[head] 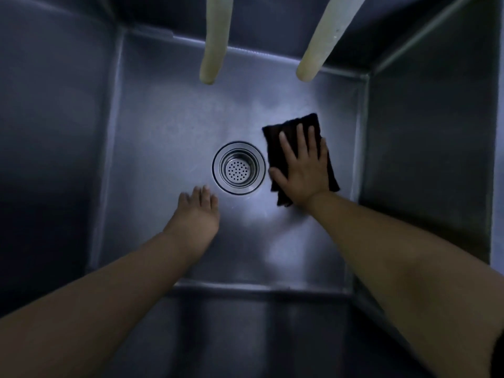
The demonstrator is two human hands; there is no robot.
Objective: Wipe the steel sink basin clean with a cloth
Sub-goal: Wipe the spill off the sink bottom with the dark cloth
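I look straight down into a deep steel sink basin with a round perforated drain strainer in the middle of its floor. A dark folded cloth lies flat on the floor just right of the drain. My right hand presses on the cloth with its fingers spread and straight. My left hand hangs over the basin floor below and left of the drain, fingers straight and close together, holding nothing.
Two pale cream hoses hang down from above at the back, the left hose and the right hose. Steep steel walls close in on all sides, the right wall near the cloth.
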